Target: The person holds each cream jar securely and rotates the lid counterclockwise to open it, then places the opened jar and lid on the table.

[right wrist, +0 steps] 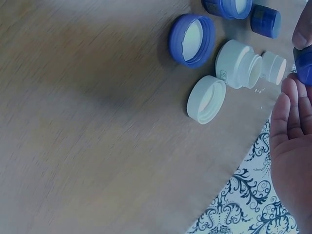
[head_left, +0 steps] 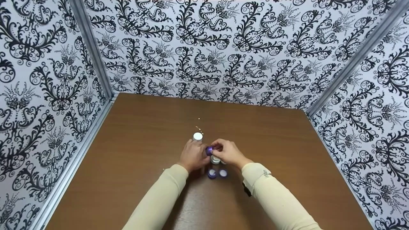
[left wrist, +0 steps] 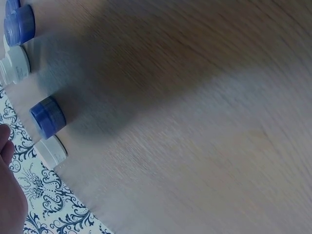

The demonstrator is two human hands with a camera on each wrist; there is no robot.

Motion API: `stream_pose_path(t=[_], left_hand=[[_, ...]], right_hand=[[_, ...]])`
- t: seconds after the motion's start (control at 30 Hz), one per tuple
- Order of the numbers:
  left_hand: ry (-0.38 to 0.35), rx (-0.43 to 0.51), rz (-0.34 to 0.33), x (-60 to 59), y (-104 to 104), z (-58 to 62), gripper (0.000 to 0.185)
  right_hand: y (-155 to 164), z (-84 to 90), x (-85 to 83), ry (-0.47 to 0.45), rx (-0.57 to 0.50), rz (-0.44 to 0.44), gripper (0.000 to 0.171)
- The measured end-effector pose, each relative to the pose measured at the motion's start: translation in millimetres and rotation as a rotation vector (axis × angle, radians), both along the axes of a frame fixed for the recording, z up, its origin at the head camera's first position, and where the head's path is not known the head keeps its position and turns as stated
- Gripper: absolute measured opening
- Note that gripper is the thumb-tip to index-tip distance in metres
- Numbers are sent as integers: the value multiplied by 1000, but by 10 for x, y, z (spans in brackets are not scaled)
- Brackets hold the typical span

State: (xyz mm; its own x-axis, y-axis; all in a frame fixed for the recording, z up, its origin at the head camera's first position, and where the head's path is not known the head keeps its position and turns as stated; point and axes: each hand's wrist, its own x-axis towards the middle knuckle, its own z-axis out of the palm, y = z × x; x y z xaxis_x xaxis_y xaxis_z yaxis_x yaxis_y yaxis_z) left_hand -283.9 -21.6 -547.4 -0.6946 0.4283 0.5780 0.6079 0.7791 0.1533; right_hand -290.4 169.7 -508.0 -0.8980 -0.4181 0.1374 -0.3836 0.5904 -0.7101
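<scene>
My right hand (head_left: 228, 153) pinches a small blue-purple jar (head_left: 209, 150) between thumb and fingers; whether it is a whole jar or only a lid is unclear. The left hand (head_left: 193, 155) lies right beside it, and its fingertips are hidden in the head view. Below the right hand stands an open white jar (right wrist: 239, 63), with its white lid (right wrist: 207, 100) lying next to it. A blue lid (right wrist: 192, 40) lies liner up near an open blue jar (right wrist: 234, 7). Another blue jar (left wrist: 48, 117) and a white-capped jar (left wrist: 51, 152) stand close together.
All of this is on a brown wooden table (head_left: 271, 134). Tiny pale specks (head_left: 199, 128) lie beyond the white-capped jar. Patterned walls (head_left: 204, 48) with grey edge strips enclose the back and both sides.
</scene>
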Motion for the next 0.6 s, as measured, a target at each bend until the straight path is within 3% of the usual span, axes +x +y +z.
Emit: stream_pose_path(t=[0.6], left_hand=[[-2, 6, 8, 5, 9, -5, 30]], right_hand=[[10, -7, 17, 10, 27, 5, 23]])
